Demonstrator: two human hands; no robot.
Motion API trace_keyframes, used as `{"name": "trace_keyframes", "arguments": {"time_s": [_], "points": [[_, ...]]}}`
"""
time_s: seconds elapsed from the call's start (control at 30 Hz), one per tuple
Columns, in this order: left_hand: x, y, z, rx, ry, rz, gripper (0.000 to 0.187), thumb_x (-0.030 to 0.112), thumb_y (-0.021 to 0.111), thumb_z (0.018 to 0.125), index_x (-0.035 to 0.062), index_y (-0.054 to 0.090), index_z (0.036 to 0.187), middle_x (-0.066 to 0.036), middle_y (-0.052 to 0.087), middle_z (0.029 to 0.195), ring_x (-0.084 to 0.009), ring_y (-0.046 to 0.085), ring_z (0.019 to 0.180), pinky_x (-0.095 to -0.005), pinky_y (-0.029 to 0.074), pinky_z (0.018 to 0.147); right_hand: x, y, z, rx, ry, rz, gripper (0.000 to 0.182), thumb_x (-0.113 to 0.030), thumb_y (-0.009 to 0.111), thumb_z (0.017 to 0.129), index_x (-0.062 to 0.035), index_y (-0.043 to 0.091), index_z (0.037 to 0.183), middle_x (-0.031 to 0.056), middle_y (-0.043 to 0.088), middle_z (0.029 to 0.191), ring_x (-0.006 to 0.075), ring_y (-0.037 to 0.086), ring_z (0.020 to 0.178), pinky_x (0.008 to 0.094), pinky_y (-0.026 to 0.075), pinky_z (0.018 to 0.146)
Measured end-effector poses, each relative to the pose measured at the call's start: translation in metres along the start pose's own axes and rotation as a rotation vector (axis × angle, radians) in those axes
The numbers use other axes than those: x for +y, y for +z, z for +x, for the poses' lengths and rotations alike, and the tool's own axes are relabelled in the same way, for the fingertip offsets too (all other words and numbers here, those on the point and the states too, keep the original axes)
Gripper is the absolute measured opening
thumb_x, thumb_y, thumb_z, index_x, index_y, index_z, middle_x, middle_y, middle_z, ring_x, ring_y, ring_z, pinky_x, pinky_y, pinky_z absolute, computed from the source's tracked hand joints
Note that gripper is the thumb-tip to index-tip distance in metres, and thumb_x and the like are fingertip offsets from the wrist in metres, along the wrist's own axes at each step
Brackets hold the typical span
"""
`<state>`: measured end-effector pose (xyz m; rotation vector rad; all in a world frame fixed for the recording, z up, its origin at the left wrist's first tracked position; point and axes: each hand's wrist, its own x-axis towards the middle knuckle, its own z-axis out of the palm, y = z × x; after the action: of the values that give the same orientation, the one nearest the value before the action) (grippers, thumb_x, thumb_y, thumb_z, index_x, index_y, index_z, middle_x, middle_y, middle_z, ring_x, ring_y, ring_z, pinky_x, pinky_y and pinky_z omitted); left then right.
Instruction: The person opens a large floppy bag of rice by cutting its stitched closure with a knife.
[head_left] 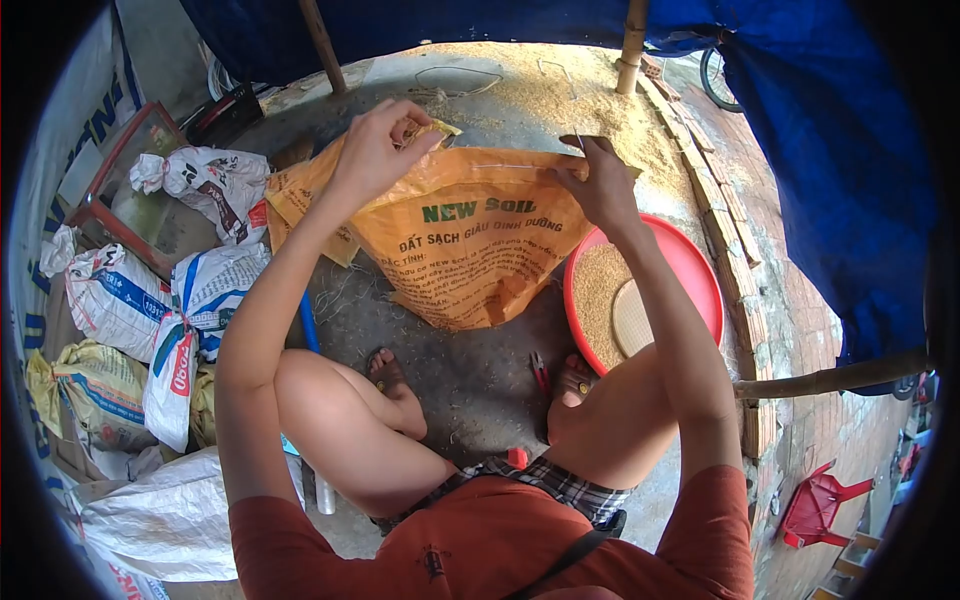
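Note:
An orange woven sack printed "NEW SOIL" stands spread in front of me, with a line of white stitching along its upper edge. My right hand grips that edge near the right corner. A thin, needle-like sliver shows at its fingertips, too small to identify. At the sack's upper left, my left hand is raised with fingers curled and pinched together. Beside those fingers is a yellow flap at the sack's top. Whatever the left fingers hold, if anything, cannot be made out.
A red basin of grain with a round woven lid-like disc sits at right. Red-handled pliers lie between my feet. Filled sacks crowd the left. Grain covers the ground beyond; bricks edge the right side.

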<state>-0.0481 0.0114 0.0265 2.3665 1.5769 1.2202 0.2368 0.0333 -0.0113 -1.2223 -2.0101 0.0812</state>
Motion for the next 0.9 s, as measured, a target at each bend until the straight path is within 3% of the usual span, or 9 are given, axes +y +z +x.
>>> {"name": "trace_keyframes", "arguments": {"time_s": [0.13,0.2,0.23,0.4,0.43,0.5,0.7,0.83,0.9], "points": [[-0.020,-0.004,0.005,0.044,-0.021,-0.028,0.020,0.018,0.068,0.078,0.0009,0.062,0.086,-0.001,0.040,0.064,-0.0108,0.038,0.059,-0.0254,0.033,0.053,0.013,-0.002,0.000,-0.128,0.095,0.045,0.030,-0.018,0.067,0.078,0.0004,0.061,0.100,0.0188,0.062,0.095,0.0322,0.063,0.084,0.0380,0.049,0.074],[-0.029,-0.003,0.005,0.071,-0.035,-0.038,0.019,0.018,0.067,0.080,-0.0005,0.063,0.083,-0.002,0.041,0.064,-0.0112,0.038,0.057,-0.0274,0.033,0.052,0.017,-0.002,0.000,-0.155,0.167,0.089,0.027,-0.015,0.065,0.080,0.0021,0.060,0.100,0.0143,0.066,0.086,0.0220,0.064,0.079,0.0329,0.048,0.072],[-0.031,-0.004,0.004,0.069,-0.034,-0.038,0.019,0.018,0.067,0.080,-0.0005,0.063,0.083,-0.002,0.041,0.064,-0.0112,0.038,0.057,-0.0274,0.033,0.052,0.020,-0.001,0.000,-0.155,0.169,0.090,0.027,-0.015,0.065,0.080,0.0021,0.060,0.100,0.0143,0.066,0.086,0.0220,0.064,0.079,0.0329,0.048,0.072],[-0.038,-0.019,0.002,0.009,-0.033,0.272,0.032,0.032,0.066,0.079,0.0005,0.067,0.071,-0.009,0.042,0.060,-0.0259,0.047,0.059,-0.0386,0.039,0.058,0.021,-0.003,0.002,-0.192,0.183,0.187,0.021,-0.012,0.064,0.081,0.0030,0.060,0.095,0.0128,0.067,0.079,0.0135,0.061,0.072,0.0292,0.048,0.066],[-0.040,-0.019,0.001,0.010,-0.035,0.273,0.032,0.032,0.066,0.079,0.0005,0.067,0.071,-0.009,0.042,0.060,-0.0259,0.047,0.059,-0.0386,0.039,0.058,0.019,-0.003,0.002,-0.194,0.181,0.188,0.021,-0.012,0.064,0.081,0.0030,0.060,0.095,0.0128,0.067,0.079,0.0135,0.061,0.072,0.0292,0.048,0.066],[-0.044,-0.018,-0.001,0.069,0.071,0.364,0.041,0.035,0.066,0.079,-0.0010,0.060,0.060,-0.011,0.042,0.060,-0.0294,0.047,0.063,-0.0417,0.039,0.063,0.016,-0.002,0.003,-0.161,0.153,0.145,0.018,-0.013,0.065,0.079,0.0016,0.061,0.088,0.0156,0.067,0.081,0.0261,0.066,0.077,0.0336,0.050,0.069],[-0.056,-0.019,-0.001,0.037,0.074,0.292,0.047,0.028,0.069,0.076,-0.0030,0.041,0.053,-0.012,0.039,0.059,-0.0284,0.044,0.063,-0.0390,0.034,0.058,0.019,0.004,0.008,-0.142,0.164,0.193,0.016,-0.013,0.064,0.079,0.0011,0.062,0.086,0.0142,0.067,0.078,0.0247,0.065,0.071,0.0332,0.048,0.064],[-0.061,-0.021,-0.001,0.016,-0.001,0.216,0.046,0.026,0.070,0.075,-0.0031,0.042,0.053,-0.012,0.037,0.058,-0.0268,0.042,0.057,-0.0378,0.032,0.056,0.018,0.006,0.009,-0.134,0.164,0.160,0.016,-0.014,0.064,0.079,0.0011,0.063,0.084,0.0141,0.066,0.076,0.0237,0.064,0.067,0.0330,0.047,0.062],[-0.063,-0.022,-0.001,-0.036,-0.067,0.235,0.046,0.028,0.068,0.076,-0.0016,0.043,0.052,-0.012,0.041,0.060,-0.0305,0.048,0.063,-0.0414,0.037,0.061,0.017,0.005,0.009,-0.158,0.189,0.194,0.016,-0.014,0.064,0.079,0.0012,0.063,0.083,0.0139,0.066,0.074,0.0229,0.062,0.063,0.0331,0.046,0.061]]}}
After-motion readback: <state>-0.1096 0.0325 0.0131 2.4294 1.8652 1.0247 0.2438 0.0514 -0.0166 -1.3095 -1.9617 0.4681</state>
